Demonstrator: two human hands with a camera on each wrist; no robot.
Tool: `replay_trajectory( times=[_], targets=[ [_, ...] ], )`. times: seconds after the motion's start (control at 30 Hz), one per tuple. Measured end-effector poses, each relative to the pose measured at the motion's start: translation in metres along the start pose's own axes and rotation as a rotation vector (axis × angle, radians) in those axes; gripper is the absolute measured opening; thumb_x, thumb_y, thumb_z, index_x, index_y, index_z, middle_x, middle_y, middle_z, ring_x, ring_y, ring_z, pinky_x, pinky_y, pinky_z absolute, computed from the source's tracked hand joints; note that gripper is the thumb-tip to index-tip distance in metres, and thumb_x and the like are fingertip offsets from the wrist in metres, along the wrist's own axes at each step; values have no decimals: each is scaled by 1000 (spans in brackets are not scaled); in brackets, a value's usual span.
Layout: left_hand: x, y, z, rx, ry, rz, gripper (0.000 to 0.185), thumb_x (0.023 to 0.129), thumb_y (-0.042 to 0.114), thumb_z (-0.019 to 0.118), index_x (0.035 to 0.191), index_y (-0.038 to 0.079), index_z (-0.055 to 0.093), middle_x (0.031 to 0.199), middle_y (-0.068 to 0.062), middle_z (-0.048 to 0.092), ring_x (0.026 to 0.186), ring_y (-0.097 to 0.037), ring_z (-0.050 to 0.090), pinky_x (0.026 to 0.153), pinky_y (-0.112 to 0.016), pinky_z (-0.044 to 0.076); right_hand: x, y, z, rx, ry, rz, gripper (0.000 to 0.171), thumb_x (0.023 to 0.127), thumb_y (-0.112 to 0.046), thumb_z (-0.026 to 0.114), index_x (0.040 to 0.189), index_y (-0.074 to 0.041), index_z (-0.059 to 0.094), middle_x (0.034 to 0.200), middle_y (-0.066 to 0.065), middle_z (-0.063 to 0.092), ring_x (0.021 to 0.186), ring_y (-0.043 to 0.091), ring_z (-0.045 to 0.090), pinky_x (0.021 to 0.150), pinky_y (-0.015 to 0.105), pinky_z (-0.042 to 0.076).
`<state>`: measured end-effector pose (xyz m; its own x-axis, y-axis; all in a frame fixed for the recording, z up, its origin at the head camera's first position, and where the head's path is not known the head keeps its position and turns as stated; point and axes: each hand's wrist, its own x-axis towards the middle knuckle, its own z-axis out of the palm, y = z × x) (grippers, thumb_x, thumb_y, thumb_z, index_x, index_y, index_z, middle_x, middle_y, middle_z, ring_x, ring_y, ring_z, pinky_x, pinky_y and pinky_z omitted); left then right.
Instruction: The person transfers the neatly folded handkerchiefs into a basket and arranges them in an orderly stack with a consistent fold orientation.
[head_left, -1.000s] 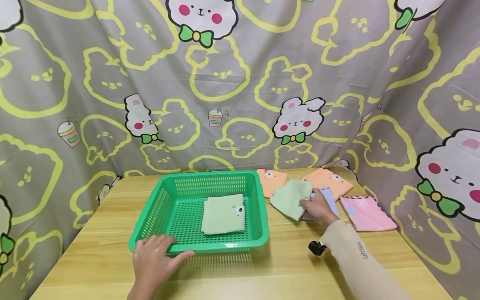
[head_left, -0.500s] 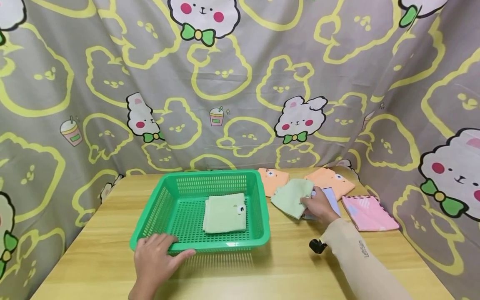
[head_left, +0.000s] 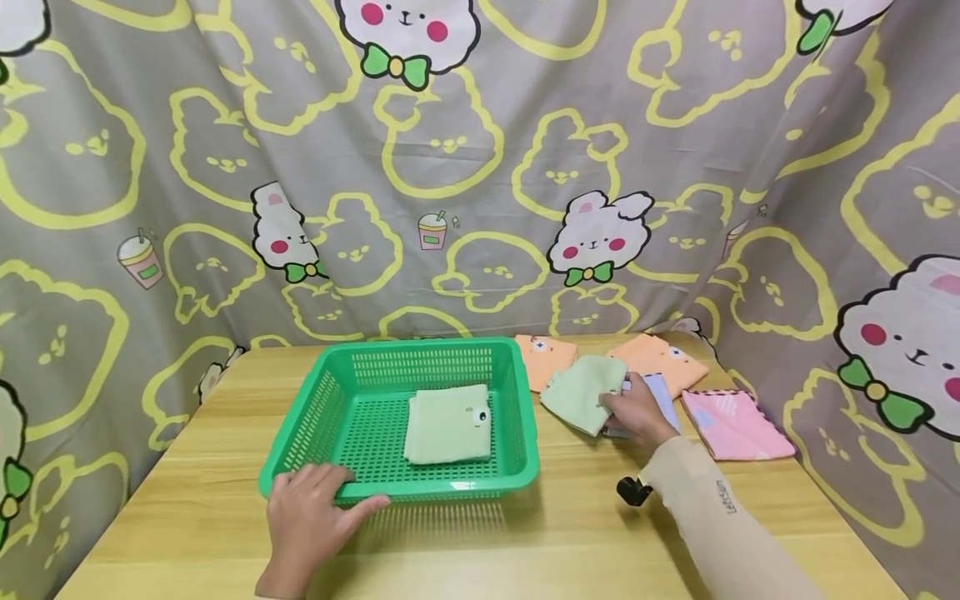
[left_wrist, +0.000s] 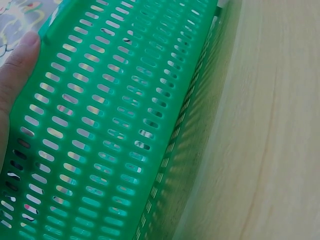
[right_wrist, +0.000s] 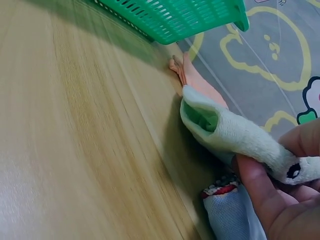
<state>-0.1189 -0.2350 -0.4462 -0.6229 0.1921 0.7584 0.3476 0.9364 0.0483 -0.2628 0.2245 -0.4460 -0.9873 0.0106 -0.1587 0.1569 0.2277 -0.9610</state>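
Note:
My left hand point(head_left: 309, 518) grips the near rim of a green plastic basket point(head_left: 525, 433), fingers over the edge and thumb along the outside. Inside the basket lies a folded pale green towel point(head_left: 446, 425) with an eye design. To the basket's right, my right hand point(head_left: 641, 412) pinches a second pale green towel point(head_left: 583, 395) by its right edge. In the right wrist view this towel point(right_wrist: 245, 135) is folded over, raised at an angle, with thumb and fingers on either side near its eye print. A blue towel point(head_left: 662, 398) lies partly hidden under the right hand.
Two folded orange towels, one left point(head_left: 546, 360) and one right point(head_left: 660, 362), lie at the back of the wooden table point(head_left: 420, 558). A pink towel point(head_left: 738, 425) with a dark trim lies far right. A patterned curtain point(head_left: 480, 167) rises behind the table.

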Motion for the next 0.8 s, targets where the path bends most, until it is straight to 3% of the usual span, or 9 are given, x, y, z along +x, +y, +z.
replay_trajectory(
  times=[0.4,0.8],
  targets=[
    [0,0,-1,-6,5,3,61,61,75,68,70,15,65,71,-2,68,64,-24,61,62,-40,34,2,-4,1,33,4,18,65,96,-6,51,148,5,13,133,33,41,93,25,66,70,36,56],
    [0,-1,-2,3,-13,-5,67,67,81,60,72,15,66,73,-2,68,67,-24,62,64,-40,34,-1,-6,1,53,1,14,62,98,-5,48,147,5,12,136,33,37,110,37,59,77,37,55]
  ],
)
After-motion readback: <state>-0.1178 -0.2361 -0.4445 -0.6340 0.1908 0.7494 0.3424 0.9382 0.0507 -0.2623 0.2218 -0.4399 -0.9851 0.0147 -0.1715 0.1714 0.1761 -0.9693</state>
